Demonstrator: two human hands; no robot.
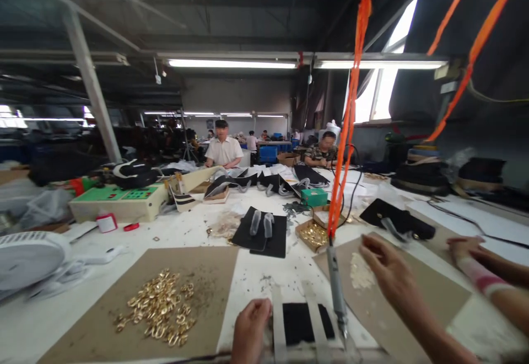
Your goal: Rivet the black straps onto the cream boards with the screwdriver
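left of the driver (336,292), a black panel (298,322) is crossed by pale strips (314,315) and flanked by the curled left hand (252,321), the half-open right hand (386,267) being held right of the driver, any grip in either indiscernible.

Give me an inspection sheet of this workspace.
Surface: white table, dark specks scattered.
Work items: gold-coloured metal fittings piled on brown board; black panel under pale strips; grey handheld tool hanging from orange strips.
Clutter: white fan, plastic bags at left.
Hands: left hand beside black panel; right hand over second board; grips unclear.
Cables: black cable looping beside orange strips.
Surroundings: co-workers across the table, another person's hands at right, fluorescent tubes overhead.
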